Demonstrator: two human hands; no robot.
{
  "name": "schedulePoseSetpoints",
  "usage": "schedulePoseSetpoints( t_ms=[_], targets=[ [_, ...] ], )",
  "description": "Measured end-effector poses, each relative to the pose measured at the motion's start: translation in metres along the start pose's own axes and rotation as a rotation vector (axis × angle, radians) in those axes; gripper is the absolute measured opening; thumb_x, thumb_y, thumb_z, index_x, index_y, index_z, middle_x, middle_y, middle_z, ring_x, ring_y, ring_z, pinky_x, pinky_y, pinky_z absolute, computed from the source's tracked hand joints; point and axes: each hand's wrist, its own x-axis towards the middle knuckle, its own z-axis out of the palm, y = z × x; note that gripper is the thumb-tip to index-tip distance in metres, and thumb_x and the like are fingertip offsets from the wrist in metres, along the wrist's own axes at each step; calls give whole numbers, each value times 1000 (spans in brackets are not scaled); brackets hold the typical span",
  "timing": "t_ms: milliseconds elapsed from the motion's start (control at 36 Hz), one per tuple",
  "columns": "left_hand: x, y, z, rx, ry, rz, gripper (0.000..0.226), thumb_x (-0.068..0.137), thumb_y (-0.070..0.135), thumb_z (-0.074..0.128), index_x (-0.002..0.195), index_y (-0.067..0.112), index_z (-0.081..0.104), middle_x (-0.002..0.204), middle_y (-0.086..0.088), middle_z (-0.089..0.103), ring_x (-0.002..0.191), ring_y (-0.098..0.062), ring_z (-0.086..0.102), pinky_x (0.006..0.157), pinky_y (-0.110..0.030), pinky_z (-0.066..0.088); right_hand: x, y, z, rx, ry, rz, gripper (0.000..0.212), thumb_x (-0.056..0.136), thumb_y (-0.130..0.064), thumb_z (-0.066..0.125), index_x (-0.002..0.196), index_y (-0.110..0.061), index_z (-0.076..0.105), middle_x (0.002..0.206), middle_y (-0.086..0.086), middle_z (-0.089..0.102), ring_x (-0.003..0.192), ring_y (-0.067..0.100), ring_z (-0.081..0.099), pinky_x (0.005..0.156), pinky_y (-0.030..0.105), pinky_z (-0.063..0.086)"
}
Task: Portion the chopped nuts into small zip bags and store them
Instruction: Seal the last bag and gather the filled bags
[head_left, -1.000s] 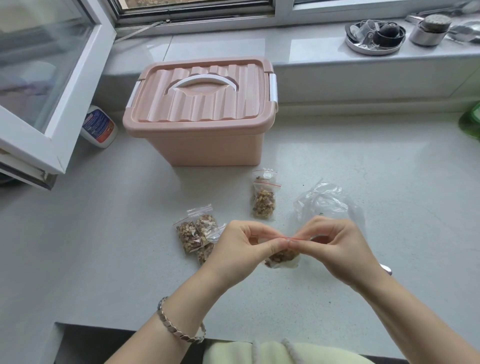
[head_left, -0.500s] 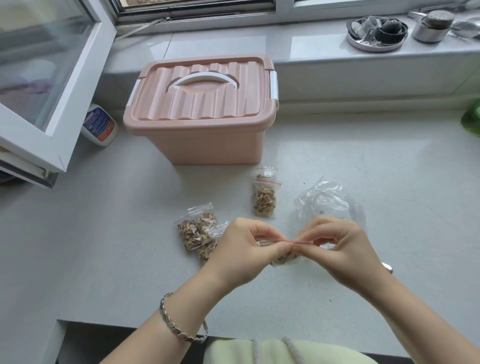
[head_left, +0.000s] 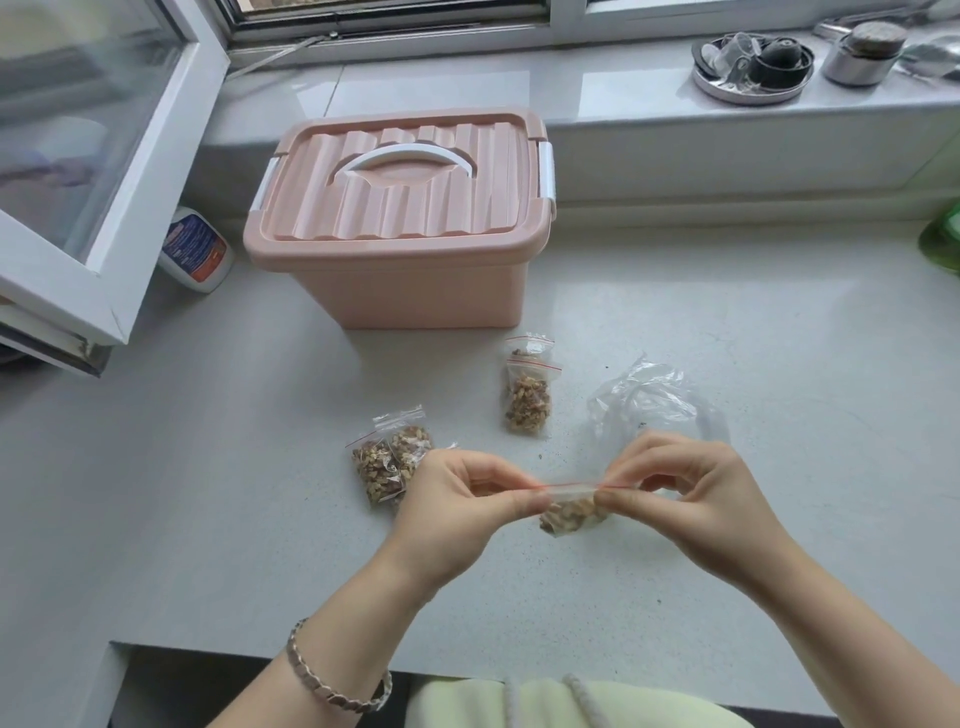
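Both hands have drawn apart along the red seal since half a second ago; left hand (head_left: 457, 499) and right hand (head_left: 691, 493) each pinch a top corner of the small zip bag (head_left: 571, 512); bag clear, chopped nuts filling its base, held over the counter (head_left: 208, 519).

No legible text — bottle label (head_left: 193, 248) too blurred.
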Motion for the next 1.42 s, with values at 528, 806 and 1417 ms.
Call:
schedulePoseSetpoints(
  t_ms=[528,806,1417],
  targets=[
    [-14,0,6,366,135,274,5,68,26,78,67,27,74,67,12,70,71,-6,64,72,-35,50,10,-9,19,-594,-80,-374,16,73,-30,58,70,-17,67,69,-9,62,62,7,56,55,29,48],
    [-18,-8,8,346,161,292,6,65,28,74,69,26,72,64,12,69,66,-6,63,67,-22,49,9,6,19,-695,-32,-559,13,77,-22,62,67,-13,63,67,-6,60,61,9,47,54,21,36],
    [8,-55,-30,155,349,-41,13,82,6,65,70,7,61,67,1,69,64,-7,64,63,-17,48,65,40,4,-848,-130,-51,28,82,-35,64,70,-10,68,69,1,64,68,21,59,60,30,46]
  ],
)
